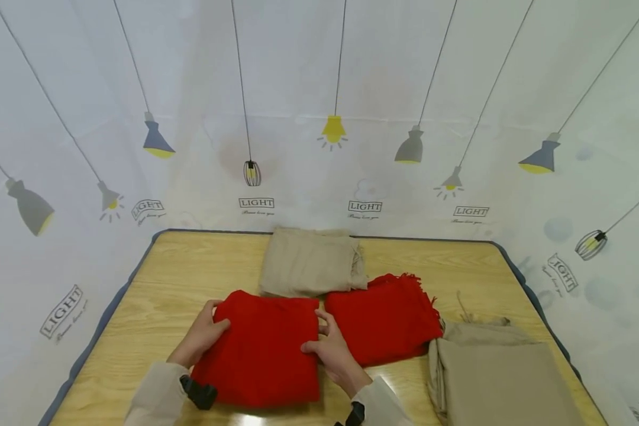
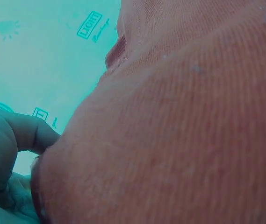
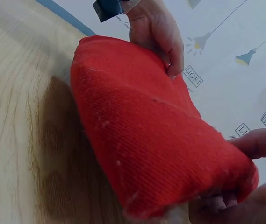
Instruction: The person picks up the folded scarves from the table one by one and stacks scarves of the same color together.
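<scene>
A folded red cloth (image 1: 261, 349) with a fine ribbed weave is between my two hands, at the near middle of the table. Its left edge is gripped by my left hand (image 1: 199, 336), thumb on top. My right hand (image 1: 336, 355) pinches the right edge, thumb on the upper face and fingers beneath, as the right wrist view shows at the cloth's corner (image 3: 235, 172). A shadow lies on the wood under the cloth there, so its near side is off the table. In the left wrist view the cloth (image 2: 170, 130) fills most of the picture and hides several fingers.
A fringed red scarf (image 1: 383, 322), folded, lies just right of my right hand. Behind is a folded beige cloth (image 1: 309, 260); another beige cloth (image 1: 506, 373) lies at the near right. The wooden table (image 1: 191, 260) has a blue-grey edge, with lamp-printed white sheeting (image 1: 298, 71) around it.
</scene>
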A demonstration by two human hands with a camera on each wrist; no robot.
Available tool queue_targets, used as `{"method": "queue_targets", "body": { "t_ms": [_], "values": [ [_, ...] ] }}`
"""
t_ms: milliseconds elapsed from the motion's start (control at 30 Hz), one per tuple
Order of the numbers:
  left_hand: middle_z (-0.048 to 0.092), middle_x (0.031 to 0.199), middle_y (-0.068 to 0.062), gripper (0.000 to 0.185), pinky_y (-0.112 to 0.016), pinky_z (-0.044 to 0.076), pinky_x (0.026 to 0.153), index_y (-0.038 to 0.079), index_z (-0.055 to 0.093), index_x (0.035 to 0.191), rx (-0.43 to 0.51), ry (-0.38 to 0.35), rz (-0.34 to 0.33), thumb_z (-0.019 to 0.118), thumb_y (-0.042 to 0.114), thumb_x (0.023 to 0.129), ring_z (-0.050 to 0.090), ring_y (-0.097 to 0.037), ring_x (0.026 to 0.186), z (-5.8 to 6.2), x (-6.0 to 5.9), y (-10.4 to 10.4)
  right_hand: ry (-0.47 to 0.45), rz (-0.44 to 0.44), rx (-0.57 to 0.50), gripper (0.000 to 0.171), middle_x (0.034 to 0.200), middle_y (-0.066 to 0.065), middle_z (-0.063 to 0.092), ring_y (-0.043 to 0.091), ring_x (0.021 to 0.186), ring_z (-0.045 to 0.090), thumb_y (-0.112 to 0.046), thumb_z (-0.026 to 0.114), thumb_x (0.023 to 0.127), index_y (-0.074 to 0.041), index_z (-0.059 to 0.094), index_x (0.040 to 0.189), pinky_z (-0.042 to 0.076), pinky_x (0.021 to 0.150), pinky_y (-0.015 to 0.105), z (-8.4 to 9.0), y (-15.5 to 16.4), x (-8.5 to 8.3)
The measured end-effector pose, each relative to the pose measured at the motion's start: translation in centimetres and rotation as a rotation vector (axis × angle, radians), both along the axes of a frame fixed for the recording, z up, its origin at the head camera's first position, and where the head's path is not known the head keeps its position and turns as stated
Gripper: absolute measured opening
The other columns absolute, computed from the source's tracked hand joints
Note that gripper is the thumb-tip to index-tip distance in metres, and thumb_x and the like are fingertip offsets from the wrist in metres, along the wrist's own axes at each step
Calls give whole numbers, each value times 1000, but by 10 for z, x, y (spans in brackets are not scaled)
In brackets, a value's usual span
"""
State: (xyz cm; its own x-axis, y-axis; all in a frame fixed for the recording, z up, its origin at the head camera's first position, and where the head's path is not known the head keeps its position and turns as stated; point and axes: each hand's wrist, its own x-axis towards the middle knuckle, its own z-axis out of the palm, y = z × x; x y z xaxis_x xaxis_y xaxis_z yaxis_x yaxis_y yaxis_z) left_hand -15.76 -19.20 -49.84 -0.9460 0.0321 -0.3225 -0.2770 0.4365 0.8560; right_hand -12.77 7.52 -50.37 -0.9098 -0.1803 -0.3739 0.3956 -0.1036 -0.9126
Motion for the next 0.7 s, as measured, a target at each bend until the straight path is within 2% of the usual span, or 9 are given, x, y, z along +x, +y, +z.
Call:
{"method": "queue_targets", "body": {
  "t_ms": [167, 367, 500, 700],
  "values": [
    [47, 127, -30, 50, -39, 48, 74, -4, 29, 137, 20, 3, 5, 45, 6, 90, 57, -32, 98, 0, 6, 8, -6, -10, 10, 87, 128, 23, 39, 31, 105, 56, 16, 62, 72, -7, 24, 146, 51, 83, 42, 3, 7, 5],
    [52, 123, -29, 49, -38, 47, 76, -4, 32, 135, 15, 42, 14, 46, 6, 90, 58, -30, 96, -2, 9, 13, -4, -1, 36, 87, 130, 25, 39, 30, 106, 56, 16, 62, 72, -5, 23, 147, 50, 83, 39, 3, 13, 9],
    [53, 121, -28, 47, -37, 47, 76, -4, 33, 134, 13, 50, 15, 47, 6, 90, 58, -29, 96, -7, 11, 14, -10, 1, 55, 87, 130, 24, 41, 30, 106, 56, 15, 63, 72, -6, 24, 147, 50, 83, 39, -3, 13, 10],
    [52, 123, -28, 47, -40, 47, 78, -4, 34, 134, 2, 21, 19, 48, 8, 91, 58, -30, 97, -20, 16, 15, -21, -1, 107, 86, 131, 25, 43, 29, 104, 57, 14, 64, 71, -4, 26, 146, 49, 85, 40, -18, 14, 12]
  ]
}}
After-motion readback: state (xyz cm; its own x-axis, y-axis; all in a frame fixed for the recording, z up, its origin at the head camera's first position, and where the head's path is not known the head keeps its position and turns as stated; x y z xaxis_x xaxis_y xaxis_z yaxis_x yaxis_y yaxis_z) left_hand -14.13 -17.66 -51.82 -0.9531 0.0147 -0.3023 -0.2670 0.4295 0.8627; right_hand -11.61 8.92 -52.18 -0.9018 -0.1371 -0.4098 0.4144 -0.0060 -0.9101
